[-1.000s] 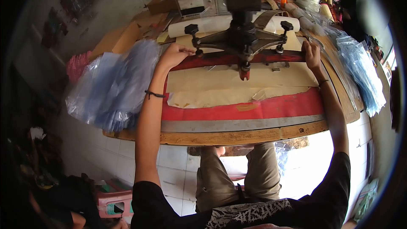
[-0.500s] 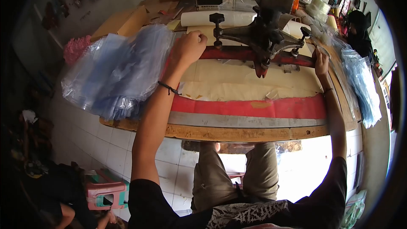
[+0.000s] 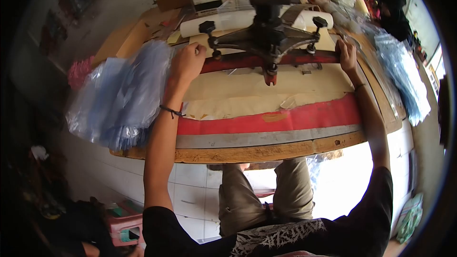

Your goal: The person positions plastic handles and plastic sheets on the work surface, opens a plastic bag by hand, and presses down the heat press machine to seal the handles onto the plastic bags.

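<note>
A black press head (image 3: 271, 43) with several black knobs stands over the work table, and a long red bar (image 3: 243, 62) hangs beneath it. At the bar's left end is my left hand (image 3: 189, 62), its fingers curled closed. My right hand (image 3: 347, 56) is likewise closed at the right end. What the fingers of either hand hold is hidden. Below the bar lies a worn tan sheet (image 3: 238, 93), with a red strip (image 3: 266, 118) along its near edge. A grey metal edge (image 3: 266, 135) runs in front of that.
Clear bluish plastic sleeves (image 3: 119, 95) are heaped left of my left forearm; another stack (image 3: 404, 74) hangs over the right side. Behind the press lie a white roll (image 3: 219, 23) and a cardboard box (image 3: 121, 43). A person in dark clothes (image 3: 81, 223) is low at left beside a pink stool (image 3: 124, 221).
The view has tilted and swung, so the press and table appear shifted left. Both hands keep their places at the bar's ends.
</note>
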The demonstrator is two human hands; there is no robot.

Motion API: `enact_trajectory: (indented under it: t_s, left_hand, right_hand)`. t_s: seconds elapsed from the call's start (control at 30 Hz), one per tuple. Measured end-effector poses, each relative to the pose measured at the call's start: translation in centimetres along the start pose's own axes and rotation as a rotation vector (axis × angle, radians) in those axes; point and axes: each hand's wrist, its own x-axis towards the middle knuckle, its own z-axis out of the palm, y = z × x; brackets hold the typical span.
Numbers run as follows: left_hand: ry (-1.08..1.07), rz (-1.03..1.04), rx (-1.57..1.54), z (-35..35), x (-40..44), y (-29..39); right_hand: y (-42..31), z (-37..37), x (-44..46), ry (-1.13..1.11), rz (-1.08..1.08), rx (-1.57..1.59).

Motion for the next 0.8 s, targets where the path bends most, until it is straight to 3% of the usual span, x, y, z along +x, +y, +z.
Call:
enact_trajectory:
  t_s: [0.3, 0.8]
  left_hand:
    - [0.015, 0.037, 0.043, 1.0, 0.3, -1.0]
    - [-0.008, 0.126, -0.011, 0.2, -0.2, -0.6]
  right_hand:
    - [0.7, -0.2, 0.4, -0.054, -0.048, 0.016]
    - [-0.7, 0.0, -0.2, -0.001, 0.105, 0.02]
